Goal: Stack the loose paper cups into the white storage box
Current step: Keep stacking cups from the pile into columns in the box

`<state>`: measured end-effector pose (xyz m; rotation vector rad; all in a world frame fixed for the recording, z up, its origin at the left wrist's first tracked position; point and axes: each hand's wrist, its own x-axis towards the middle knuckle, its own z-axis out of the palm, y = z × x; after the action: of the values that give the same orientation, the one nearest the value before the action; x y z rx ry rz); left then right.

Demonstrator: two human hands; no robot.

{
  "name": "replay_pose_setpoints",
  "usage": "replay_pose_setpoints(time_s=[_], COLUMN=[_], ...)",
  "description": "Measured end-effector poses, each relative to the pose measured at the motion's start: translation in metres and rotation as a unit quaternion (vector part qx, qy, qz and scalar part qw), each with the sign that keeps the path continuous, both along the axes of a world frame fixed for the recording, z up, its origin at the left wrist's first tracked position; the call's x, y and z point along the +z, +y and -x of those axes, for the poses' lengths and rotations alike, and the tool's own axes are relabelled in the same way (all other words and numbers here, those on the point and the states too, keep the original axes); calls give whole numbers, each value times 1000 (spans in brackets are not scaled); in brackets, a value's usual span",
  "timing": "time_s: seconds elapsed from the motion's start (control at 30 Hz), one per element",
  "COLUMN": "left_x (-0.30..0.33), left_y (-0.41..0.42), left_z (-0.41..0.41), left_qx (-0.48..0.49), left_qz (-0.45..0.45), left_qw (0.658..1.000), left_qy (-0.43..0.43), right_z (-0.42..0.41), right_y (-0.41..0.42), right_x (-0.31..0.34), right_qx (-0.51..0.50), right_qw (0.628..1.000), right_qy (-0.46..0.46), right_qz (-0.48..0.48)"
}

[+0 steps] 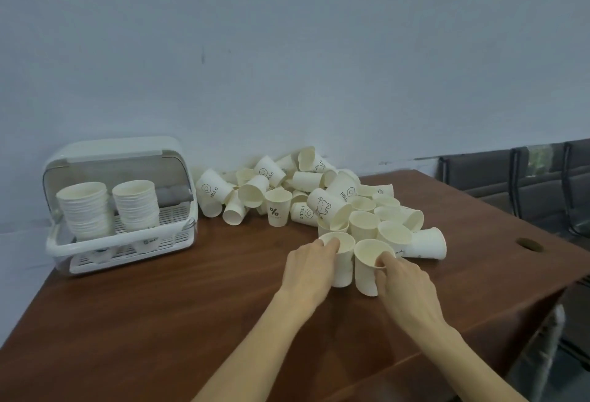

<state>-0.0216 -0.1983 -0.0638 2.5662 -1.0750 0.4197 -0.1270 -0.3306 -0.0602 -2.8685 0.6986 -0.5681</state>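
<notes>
Both hands were at the near edge of a heap of loose paper cups (319, 197) on the brown wooden surface (178, 299). The left hand (308, 270) gripped an upright cup (343, 261), its fingers (330, 246) curled over the rim at the near left side. Just to the right, the right hand (404, 283) held a second upright cup (367, 269), with one finger hooked inside the rim and the thumb against the outer wall. The two cups stood touching, side by side. Behind them the heap spread to the far side of the surface, some cups upright, many lying on their sides, several printed with "HELLO", a smiley, a bear or a percent sign. Well apart, at the far left of the surface, stood the white storage box (121, 242) with its clear lid raised; two stacks of nested cups (110, 207) stood inside on its slatted tray. Dark chairs (526, 187) stood at the far right, against the pale wall (287, 50).
</notes>
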Motion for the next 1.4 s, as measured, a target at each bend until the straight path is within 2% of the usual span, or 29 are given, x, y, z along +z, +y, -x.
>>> replay_pose_setpoints(time_s=[0.23,0.4,0.63,1.0,1.2,1.4], left_x=[24,27,22,58,101,116], left_y=[91,170,255,310,327,332], left_z=[-12,-30,-47,-78,-109,-147], left_qx=[80,163,237,315,328,329], left_qz=[60,76,91,138,172,189], left_qw=[993,982,967,937,918,910], left_qy=[-57,-51,-23,-64,-145,-168], right_z=[-41,-81,-125,-195,-232,-266], right_y=[54,115,195,255,277,286], right_x=[8,15,22,68,109,108], right_qx=[96,180,265,304,314,322], right_qw=[994,981,963,944,925,924], right_qy=[-45,-77,-59,-126,-212,-205], right_qz=[-1,-9,2,8,-25,-22])
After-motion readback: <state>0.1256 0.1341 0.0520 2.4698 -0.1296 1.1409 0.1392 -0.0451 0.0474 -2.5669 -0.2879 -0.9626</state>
